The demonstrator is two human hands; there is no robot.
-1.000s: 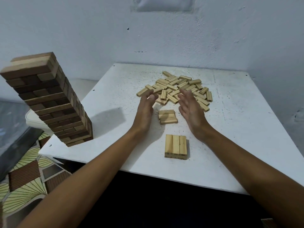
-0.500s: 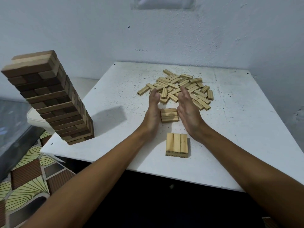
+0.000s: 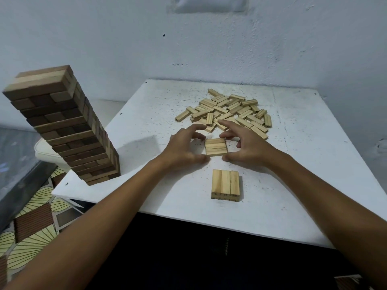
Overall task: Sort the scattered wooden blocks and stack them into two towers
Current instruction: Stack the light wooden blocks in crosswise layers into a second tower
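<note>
On the white table (image 3: 293,174) in front of me, my two bare hands frame a small flat set of three pale blocks (image 3: 216,147). My left hand (image 3: 184,147) curls at its left side, thumb tip touching the near left corner; my right hand (image 3: 245,147) curls at its right side, thumb at the near right corner. Whether my fingers touch the far edge I cannot tell, so I cannot say if either grip holds the set or merely brackets it. Part of the far edge is hidden by my fingertips.

Nearer to me lies a second set of three pale blocks (image 3: 225,184), laid side by side and pointing away from me, well apart from both hands. Beyond my hands sits the loose pile of pale blocks (image 3: 230,110), criss-crossed, some overlapping so their count is hard to make out.

At the table's left near corner stands a tall tower of darker brown blocks (image 3: 62,126), layers alternating in direction; the wide lens makes it look tilted.

My table top is flat, square-cornered, speckled with dark flecks. Behind it is a rough, pale bluish wall (image 3: 209,49). Lower left shows floor tiles (image 3: 31,216) with yellow leaf shapes and brown ribbed squares, cut off by the frame edge.
</note>
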